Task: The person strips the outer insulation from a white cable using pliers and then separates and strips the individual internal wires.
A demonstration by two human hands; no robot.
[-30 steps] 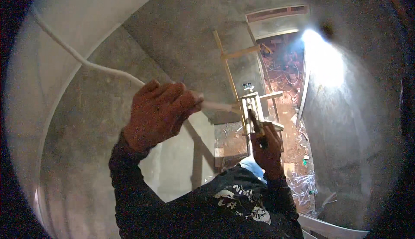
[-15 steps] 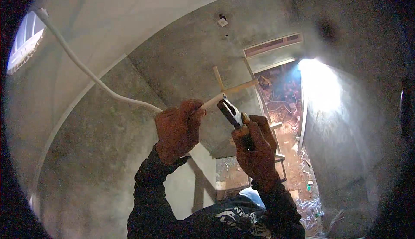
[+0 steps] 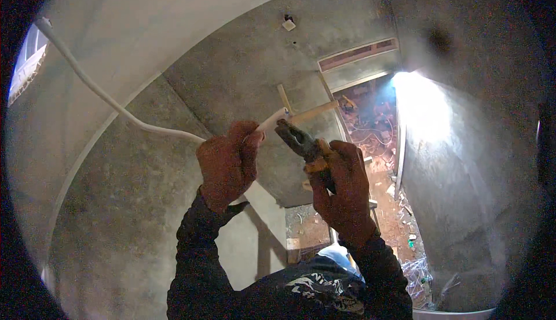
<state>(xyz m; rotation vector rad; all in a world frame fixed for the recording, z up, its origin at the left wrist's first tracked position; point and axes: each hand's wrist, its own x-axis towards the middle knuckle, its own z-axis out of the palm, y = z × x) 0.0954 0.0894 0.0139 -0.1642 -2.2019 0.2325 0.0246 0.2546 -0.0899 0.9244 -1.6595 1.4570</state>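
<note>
Left hand (image 3: 227, 165) gripping tube (image 3: 146, 127), right hand (image 3: 346, 195) gripping pliers (image 3: 303, 145)

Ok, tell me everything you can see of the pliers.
The pliers have a dark, worn-looking metal head and handles showing yellow-orange and black. The right hand grips them by the handles, hiding much of these. They slant, the head pointing up and to the left in the picture, close to the end of the white tube. Whether the tip touches it, and how far the jaws stand apart, cannot be told in this grainy view.
</note>
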